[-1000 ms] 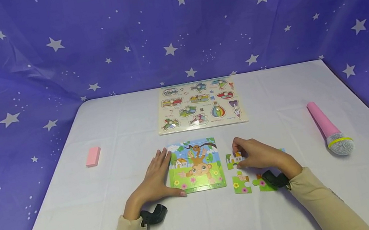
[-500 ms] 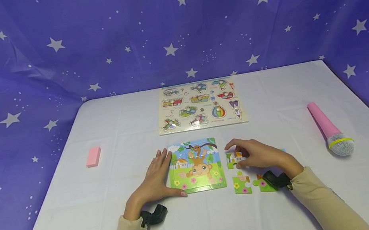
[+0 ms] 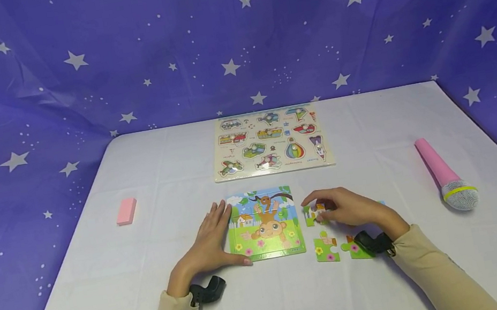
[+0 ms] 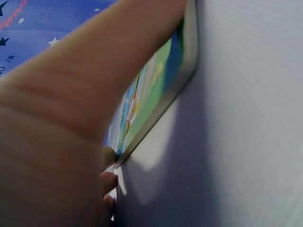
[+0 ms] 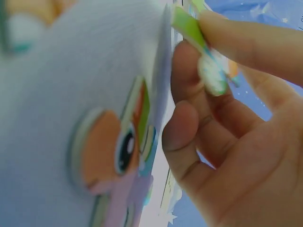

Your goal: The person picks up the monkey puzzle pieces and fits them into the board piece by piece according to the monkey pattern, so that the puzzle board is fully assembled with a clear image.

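Observation:
The left hand [image 3: 210, 239] rests along the left side of a square monkey puzzle [image 3: 263, 234], its fingers extended and the thumb at the near corner. In the left wrist view the fingers [image 4: 110, 179] lie beside the puzzle's edge. To the right of the puzzle, the right hand [image 3: 354, 206] pinches a jigsaw piece [image 3: 309, 216] printed with a house and fence. The right wrist view shows this jigsaw piece [image 5: 210, 71] tilted between thumb and fingers. Two green jigsaw pieces with flowers, one nearer the puzzle [image 3: 326, 251] and one by the wrist [image 3: 357, 249], lie below that hand.
Behind the monkey puzzle lies a vehicle peg board [image 3: 271, 143]. A pink block [image 3: 126, 211] is at the left, and a pink toy microphone [image 3: 444, 173] at the right. More loose jigsaw pieces [image 5: 109, 151] show close up under the right wrist.
The right index finger has uncurled and reaches further left, and the thumb has risen slightly with the house piece. The left hand and the monkey puzzle stay put.

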A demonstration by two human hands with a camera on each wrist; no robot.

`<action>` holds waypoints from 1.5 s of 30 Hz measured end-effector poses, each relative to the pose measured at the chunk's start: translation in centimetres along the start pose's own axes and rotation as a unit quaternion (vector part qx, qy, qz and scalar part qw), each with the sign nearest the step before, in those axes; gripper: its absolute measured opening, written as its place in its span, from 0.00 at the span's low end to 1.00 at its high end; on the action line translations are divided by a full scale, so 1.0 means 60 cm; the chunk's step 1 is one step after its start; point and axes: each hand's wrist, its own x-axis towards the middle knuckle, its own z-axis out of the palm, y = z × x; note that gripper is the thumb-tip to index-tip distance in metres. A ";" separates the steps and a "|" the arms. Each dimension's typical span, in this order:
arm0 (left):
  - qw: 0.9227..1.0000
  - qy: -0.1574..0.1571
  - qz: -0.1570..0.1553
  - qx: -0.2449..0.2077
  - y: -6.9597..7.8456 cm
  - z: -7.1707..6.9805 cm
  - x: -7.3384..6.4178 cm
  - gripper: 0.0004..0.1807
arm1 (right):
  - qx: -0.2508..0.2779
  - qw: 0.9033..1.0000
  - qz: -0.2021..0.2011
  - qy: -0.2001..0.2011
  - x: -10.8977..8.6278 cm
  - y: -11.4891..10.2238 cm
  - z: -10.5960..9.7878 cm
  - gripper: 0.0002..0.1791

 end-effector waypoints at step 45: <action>1.000 -0.006 -0.008 0.006 -0.002 0.001 0.002 0.69 | 0.034 0.999 0.016 0.011 0.165 -0.132 0.092 0.18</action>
